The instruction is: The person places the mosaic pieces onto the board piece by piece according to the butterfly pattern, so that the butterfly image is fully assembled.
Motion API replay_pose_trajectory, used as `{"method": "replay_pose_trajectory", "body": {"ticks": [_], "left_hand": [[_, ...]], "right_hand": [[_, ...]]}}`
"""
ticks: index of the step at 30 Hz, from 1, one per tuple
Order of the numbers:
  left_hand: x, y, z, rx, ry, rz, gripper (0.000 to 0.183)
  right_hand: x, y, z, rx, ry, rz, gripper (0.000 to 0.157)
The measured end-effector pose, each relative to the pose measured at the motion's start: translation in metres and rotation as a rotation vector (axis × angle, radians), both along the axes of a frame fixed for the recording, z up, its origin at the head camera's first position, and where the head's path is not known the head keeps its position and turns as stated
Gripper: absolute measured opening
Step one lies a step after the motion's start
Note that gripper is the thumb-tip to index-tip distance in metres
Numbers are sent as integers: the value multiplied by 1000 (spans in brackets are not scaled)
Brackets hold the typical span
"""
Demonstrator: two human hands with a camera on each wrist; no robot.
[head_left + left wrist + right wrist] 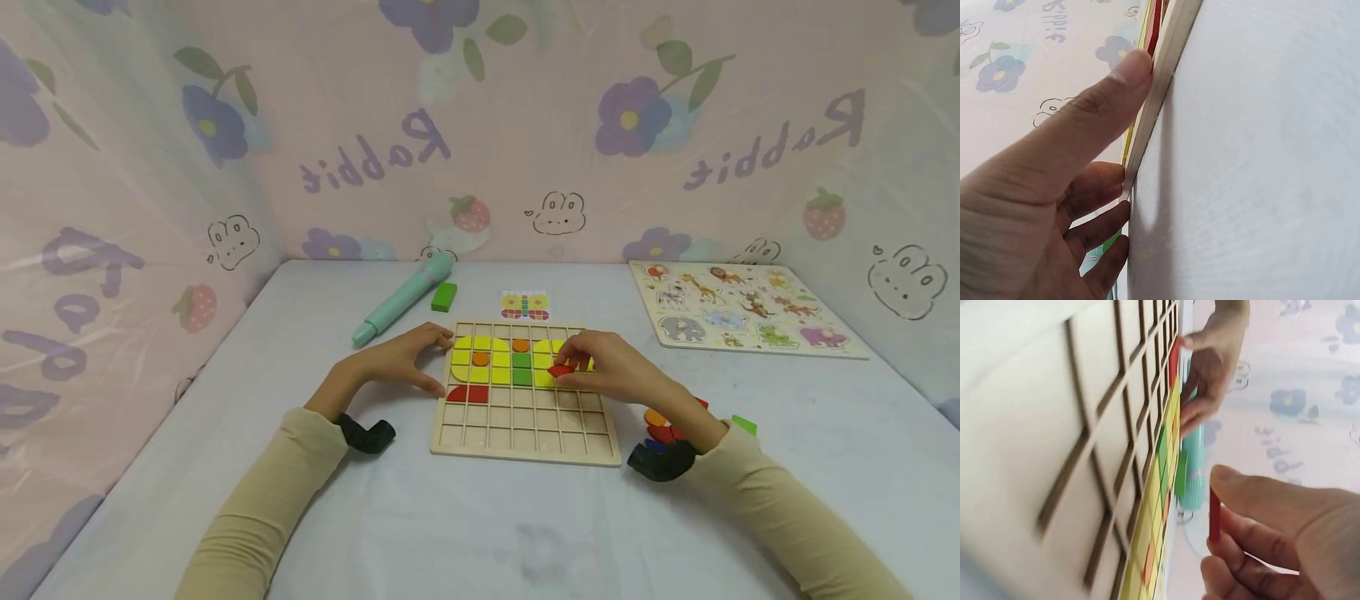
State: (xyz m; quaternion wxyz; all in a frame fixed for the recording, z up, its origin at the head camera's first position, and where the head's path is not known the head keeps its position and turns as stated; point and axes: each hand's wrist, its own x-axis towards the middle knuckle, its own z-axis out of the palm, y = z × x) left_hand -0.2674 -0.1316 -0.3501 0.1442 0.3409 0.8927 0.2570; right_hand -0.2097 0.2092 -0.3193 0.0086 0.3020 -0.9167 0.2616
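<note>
Table (465,533) runs on nearward past the near edge of my board (525,433); only the head view gives the full layout. Board: yellow pieces (482,343) and green squares (522,369) in the far rows, red pair (477,394) at left below them, bare wood grid nearest me. Puzzle (750,349) far right, well apart. Tube (401,302) off the far-left corner. My left hand (401,358) is relaxed, unclenched, at the board's left edge; left wrist view adds the thumb touching the rim side. My right hand (611,367) is over the board's right half, gripping. Pile (663,432) right of board, part-hidden by my wrist. Card (525,305) just past the far edge; block (444,297) beside the tube. Red piece (560,371): thumb-and-finger pinch, over the yellow. Right wrist view shows it edge-on, a gap above the board.
</note>
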Motion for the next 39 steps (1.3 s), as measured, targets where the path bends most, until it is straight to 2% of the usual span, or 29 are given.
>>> {"method": "replay_pose_trajectory", "body": {"ticks": [4, 9, 18, 27, 34, 39], "left_hand": [[0, 2, 0, 4, 0, -5, 77], [0, 3, 1, 2, -4, -2, 76], [-1, 0, 0, -7, 6, 6, 76], [1, -1, -1, -7, 8, 2, 74], [1, -1, 0, -3, 5, -2, 74], [0, 0, 0, -1, 4, 5, 74]], "right_hand": [[-1, -13, -1, -27, 18, 25, 25], [0, -10, -2, -19, 21, 15, 25], [-2, 31, -4, 43, -2, -86, 23], [-11, 79, -9, 113, -59, -196, 23], [-15, 93, -15, 147, -136, -231, 23], [-9, 99, -7, 165, -171, -230, 31]]}}
